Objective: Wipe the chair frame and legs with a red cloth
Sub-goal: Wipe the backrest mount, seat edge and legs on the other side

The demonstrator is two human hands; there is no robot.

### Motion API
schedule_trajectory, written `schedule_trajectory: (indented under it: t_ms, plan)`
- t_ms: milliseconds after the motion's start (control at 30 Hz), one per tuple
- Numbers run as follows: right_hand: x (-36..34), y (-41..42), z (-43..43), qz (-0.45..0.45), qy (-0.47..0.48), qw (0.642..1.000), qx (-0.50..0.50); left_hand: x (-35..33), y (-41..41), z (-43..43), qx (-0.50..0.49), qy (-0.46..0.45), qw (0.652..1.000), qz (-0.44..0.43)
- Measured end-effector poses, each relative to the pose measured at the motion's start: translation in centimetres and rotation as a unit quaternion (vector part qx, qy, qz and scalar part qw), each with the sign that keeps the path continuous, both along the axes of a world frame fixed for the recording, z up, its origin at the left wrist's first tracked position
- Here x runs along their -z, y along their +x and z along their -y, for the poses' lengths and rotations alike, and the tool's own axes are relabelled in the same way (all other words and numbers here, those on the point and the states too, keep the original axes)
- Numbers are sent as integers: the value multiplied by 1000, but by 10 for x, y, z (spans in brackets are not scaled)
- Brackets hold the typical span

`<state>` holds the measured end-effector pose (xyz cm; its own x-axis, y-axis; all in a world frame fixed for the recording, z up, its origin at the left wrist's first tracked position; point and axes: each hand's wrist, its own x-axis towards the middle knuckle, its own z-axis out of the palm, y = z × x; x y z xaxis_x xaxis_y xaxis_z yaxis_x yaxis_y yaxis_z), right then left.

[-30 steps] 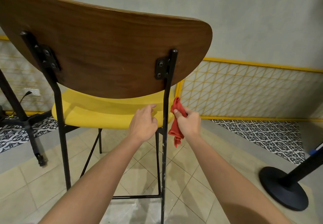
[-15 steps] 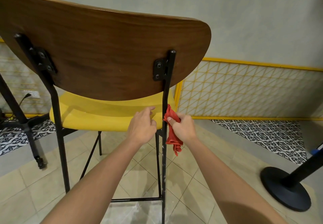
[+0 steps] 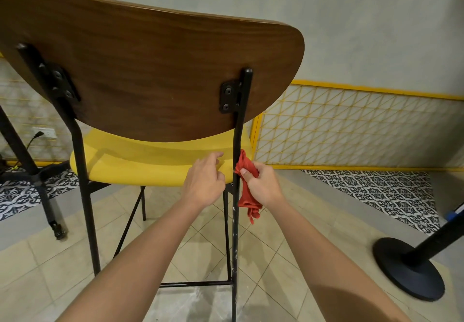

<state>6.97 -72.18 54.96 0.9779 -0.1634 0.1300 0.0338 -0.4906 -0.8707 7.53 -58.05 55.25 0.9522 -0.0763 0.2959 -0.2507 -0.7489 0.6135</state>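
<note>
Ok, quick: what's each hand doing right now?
Left hand: open, resting on the yellow seat.
Right hand: grips the red cloth against the chair frame.

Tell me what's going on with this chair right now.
A person stands behind a chair with a wooden backrest and is wiping it. The right hand grips a red cloth and presses it against the black rear frame post at about seat level. The left hand rests on the back edge of the yellow seat. Lower down, that post shows pale scuffs.
</note>
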Motion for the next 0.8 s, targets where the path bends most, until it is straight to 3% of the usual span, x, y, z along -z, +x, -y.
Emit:
schedule_trajectory:
  t_ms: [67, 233, 433, 500, 633, 733, 800]
  plan:
    - [-5, -1, 3, 28, -48, 998, 19, -1, -1, 0, 0, -1, 1000, -3]
    - [-16, -3, -3, 159, -63, 984, 47, -3, -2, -1, 1, -6, 1000, -4]
    - [2, -11, -4, 137, -177, 974, 29, -2, -5, -2, 3, -12, 1000, -12]
    - [7, -17, 0, 155, -253, 955, 16, -2, -6, -2, 1, -16, 1000, -15]
    - [3, -24, 1, 299, -313, 902, 15, -1, -6, -2, 5, -20, 1000, -19]
    - [-8, -17, -5, 375, -384, 844, -19, 1, -6, -4, 9, -24, 1000, -15]
    - [-11, -10, -8, 377, -455, 806, -37, 2, -6, -7, 11, -27, 999, -16]
